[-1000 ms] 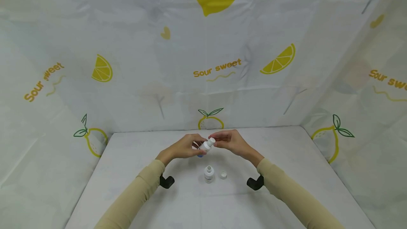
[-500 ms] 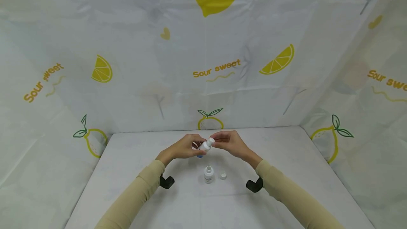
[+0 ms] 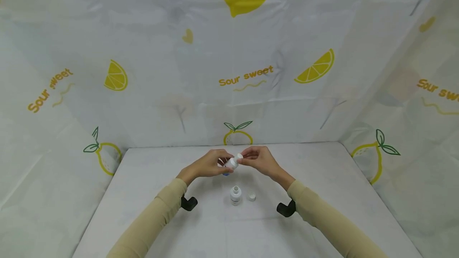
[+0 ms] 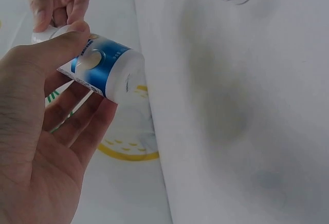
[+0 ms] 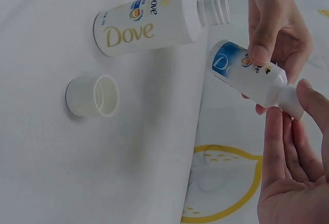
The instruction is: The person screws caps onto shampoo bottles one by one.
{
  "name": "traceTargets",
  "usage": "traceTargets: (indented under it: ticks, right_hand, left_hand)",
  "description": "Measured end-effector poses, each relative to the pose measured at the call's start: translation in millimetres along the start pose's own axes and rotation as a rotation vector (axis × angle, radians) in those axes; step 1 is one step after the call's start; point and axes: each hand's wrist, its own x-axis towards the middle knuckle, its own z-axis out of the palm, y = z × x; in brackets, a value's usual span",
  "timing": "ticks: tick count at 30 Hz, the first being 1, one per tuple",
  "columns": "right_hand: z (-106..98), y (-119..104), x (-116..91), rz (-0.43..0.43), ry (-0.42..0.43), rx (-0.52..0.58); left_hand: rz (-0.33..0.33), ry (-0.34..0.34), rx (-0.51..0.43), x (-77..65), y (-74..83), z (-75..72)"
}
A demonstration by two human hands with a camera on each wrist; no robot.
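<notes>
Shifted inward, right fingers (image 5: 275, 144) pinch the cap (image 5: 291, 102), left fingers (image 4: 94, 129) grip its bottle (image 5: 248, 79), beyond another bottle (image 5: 146, 23) and lid (image 5: 85, 96).

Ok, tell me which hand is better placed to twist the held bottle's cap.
Likely the right hand: it pinches the white cap between thumb and fingers, while the left hand holds the blue-and-white bottle by its body.

Held btl (image 5: 252, 77): smooth plastic, semi-gloss; standing btl (image 5: 149, 23) ditto; loose cap (image 5: 85, 96) matt plastic; sleeves (image 3: 154, 215) matt cloth.

Left fingers (image 3: 221, 154) grip a tilted bottle (image 3: 231, 164) while right fingers (image 3: 247, 162) pinch its cap (image 3: 238, 156).
</notes>
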Motion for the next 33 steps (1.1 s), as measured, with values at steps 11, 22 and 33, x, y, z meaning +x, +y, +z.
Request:
traceTargets:
  ticks: [11,22,33]
  right_hand:
    - [0,-29,-13,0.053,0.01,0.0]
    - [-1,-17,-7,0.084,-0.005,-0.036]
    - [-10,-4,-3,-0.038,-0.122,0.088]
  left_hand:
    - [0.003,0.0,0.002,1.6,3.5,-0.7]
    - [-0.009,0.001,0.026,0.0,1.3,0.1]
    - [-0.009,-0.001,0.004,-1.5,1.2,0.3]
